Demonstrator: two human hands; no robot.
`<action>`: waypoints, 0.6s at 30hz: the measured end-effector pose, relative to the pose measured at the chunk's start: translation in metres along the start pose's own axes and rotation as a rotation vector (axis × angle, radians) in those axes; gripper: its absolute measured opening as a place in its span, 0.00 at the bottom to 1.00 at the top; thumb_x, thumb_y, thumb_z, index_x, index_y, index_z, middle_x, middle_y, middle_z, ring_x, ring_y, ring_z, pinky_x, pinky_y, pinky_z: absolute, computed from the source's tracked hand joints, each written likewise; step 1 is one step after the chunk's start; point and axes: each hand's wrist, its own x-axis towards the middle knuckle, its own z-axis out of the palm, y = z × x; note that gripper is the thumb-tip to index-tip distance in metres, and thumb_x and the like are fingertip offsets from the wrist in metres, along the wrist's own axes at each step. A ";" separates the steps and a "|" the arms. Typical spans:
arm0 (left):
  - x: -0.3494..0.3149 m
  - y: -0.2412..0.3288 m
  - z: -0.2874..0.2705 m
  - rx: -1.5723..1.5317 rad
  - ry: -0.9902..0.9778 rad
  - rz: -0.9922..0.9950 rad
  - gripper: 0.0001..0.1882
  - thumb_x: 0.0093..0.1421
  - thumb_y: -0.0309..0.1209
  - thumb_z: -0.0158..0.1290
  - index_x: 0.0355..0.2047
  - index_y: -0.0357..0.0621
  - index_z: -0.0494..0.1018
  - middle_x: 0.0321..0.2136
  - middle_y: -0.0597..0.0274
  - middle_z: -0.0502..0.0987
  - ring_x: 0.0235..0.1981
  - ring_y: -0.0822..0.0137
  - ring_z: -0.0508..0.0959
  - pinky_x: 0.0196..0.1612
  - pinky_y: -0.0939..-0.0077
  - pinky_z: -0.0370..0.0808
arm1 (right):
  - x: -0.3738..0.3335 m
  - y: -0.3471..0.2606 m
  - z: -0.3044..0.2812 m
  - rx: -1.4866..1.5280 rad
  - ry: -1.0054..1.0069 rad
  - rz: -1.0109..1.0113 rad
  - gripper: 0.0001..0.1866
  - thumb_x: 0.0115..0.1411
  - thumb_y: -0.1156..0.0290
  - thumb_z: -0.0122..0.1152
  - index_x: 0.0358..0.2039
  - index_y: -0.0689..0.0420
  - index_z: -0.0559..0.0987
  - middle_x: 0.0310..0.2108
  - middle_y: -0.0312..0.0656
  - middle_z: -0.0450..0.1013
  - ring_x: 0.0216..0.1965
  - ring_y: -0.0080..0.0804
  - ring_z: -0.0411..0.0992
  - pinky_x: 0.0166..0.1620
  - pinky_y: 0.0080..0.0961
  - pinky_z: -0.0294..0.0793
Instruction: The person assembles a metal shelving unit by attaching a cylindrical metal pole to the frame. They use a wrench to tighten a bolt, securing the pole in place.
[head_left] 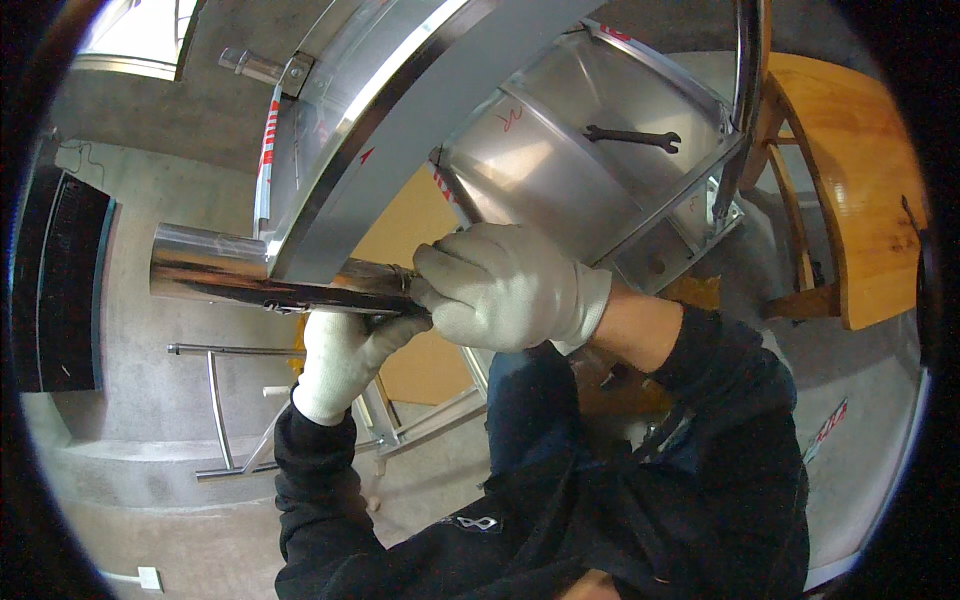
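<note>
Head view: right hand [505,285] and left hand [345,355] (both gloved) grip the tube [270,272] under the frame [400,130]; fastening seems underway, steady alignment needed next.

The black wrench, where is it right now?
In the head view, the black wrench lies upper right on the shiny sheet-metal panel, above the right hand and left of the wooden bench.

Tube end: your right hand [505,285] covers where the shiny tube [250,270] stops.
Left fingers: your left hand [345,360] reaches under the tube, its fingertips hidden.
Curved metal frame [400,120]: cut off by the top edge.
</note>
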 end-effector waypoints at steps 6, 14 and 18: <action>0.000 0.003 0.003 -0.077 0.024 -0.006 0.18 0.52 0.27 0.66 0.43 0.35 0.76 0.37 0.56 0.81 0.38 0.66 0.81 0.43 0.72 0.78 | 0.001 0.000 -0.008 -0.011 -0.104 0.012 0.09 0.46 0.67 0.60 0.28 0.56 0.78 0.31 0.42 0.72 0.28 0.33 0.73 0.27 0.27 0.75; 0.001 0.000 0.002 -0.134 -0.005 -0.024 0.18 0.51 0.27 0.67 0.41 0.35 0.75 0.35 0.58 0.81 0.36 0.66 0.80 0.41 0.71 0.77 | 0.000 0.000 -0.005 -0.027 -0.086 0.038 0.07 0.49 0.65 0.60 0.25 0.55 0.75 0.26 0.40 0.68 0.26 0.34 0.73 0.26 0.29 0.74; 0.002 -0.004 0.002 0.021 0.032 0.007 0.19 0.51 0.28 0.67 0.41 0.37 0.74 0.34 0.58 0.80 0.35 0.66 0.81 0.40 0.71 0.77 | 0.013 0.002 -0.015 0.053 -0.194 0.117 0.09 0.53 0.63 0.62 0.27 0.55 0.75 0.26 0.40 0.70 0.27 0.36 0.74 0.28 0.32 0.73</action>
